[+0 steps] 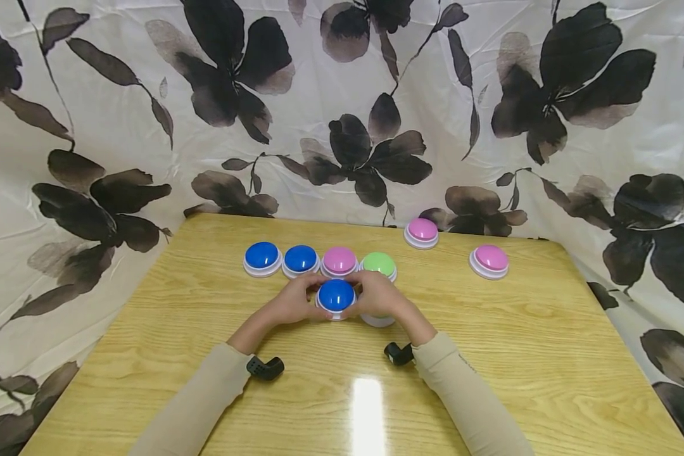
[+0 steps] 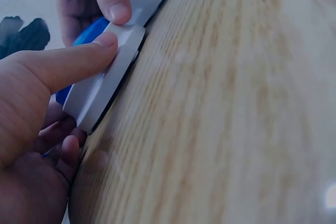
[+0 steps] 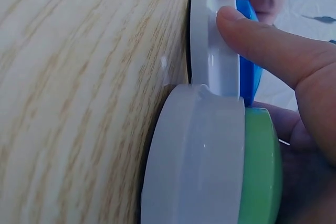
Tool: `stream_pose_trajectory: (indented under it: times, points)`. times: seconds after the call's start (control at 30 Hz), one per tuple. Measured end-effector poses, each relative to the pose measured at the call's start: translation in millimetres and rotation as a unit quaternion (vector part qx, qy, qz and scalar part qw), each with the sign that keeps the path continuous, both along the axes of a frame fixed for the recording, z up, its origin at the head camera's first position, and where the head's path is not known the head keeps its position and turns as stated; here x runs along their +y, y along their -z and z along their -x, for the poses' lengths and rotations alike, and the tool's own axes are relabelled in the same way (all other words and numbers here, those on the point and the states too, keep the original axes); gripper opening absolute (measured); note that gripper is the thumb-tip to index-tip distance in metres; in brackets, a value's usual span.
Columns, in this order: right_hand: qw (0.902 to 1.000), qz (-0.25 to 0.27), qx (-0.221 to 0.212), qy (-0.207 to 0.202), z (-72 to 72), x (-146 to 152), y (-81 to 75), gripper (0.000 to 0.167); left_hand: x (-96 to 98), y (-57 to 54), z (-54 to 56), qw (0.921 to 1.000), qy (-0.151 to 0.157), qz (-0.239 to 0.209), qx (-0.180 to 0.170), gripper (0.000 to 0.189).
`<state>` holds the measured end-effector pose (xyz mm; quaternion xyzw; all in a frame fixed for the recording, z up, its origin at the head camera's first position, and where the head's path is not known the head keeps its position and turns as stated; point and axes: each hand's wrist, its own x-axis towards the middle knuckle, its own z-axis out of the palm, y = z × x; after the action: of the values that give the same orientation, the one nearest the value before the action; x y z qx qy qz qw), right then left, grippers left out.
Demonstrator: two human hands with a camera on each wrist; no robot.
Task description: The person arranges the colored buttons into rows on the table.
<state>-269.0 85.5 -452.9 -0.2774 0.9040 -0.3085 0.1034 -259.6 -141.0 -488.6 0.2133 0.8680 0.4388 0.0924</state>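
Both hands hold a blue push button (image 1: 336, 295) with a white base, one from each side. My left hand (image 1: 294, 300) grips its left side, its thumb on the near rim of the white base (image 2: 107, 85). From the right, my right hand (image 1: 380, 294) grips the same button, thumb also on the near rim. Under the right hand sits a green button (image 3: 260, 166), its white base (image 1: 378, 321) peeking out in the head view; it stands right beside the blue one. Just behind the hands are a pink button (image 1: 339, 259) and another green button (image 1: 379, 262).
Two more blue buttons, one (image 1: 261, 255) at the left end and one (image 1: 301, 258) beside it, continue the back row. Two pink buttons stand apart at right, one (image 1: 422, 229) by the back edge, one (image 1: 491, 257) farther right. Floral cloth (image 1: 296, 190) hangs behind the wooden table (image 1: 165, 316).
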Motion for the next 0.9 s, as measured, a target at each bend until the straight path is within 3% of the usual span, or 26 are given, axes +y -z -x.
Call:
stream_pose_trajectory:
  times: [0.5, 0.9]
  points:
    - [0.9996, 0.008, -0.021, 0.02, -0.7, 0.3, -0.3, 0.071, 0.3, 3.3, -1.8, 0.9999, -0.011, 0.007, 0.006, 0.074]
    - [0.9988, 0.017, -0.027, 0.038, -1.7, 1.3, -3.2, 0.07, -1.1, 1.0, -1.3, 0.9997, 0.001, 0.013, 0.023, 0.077]
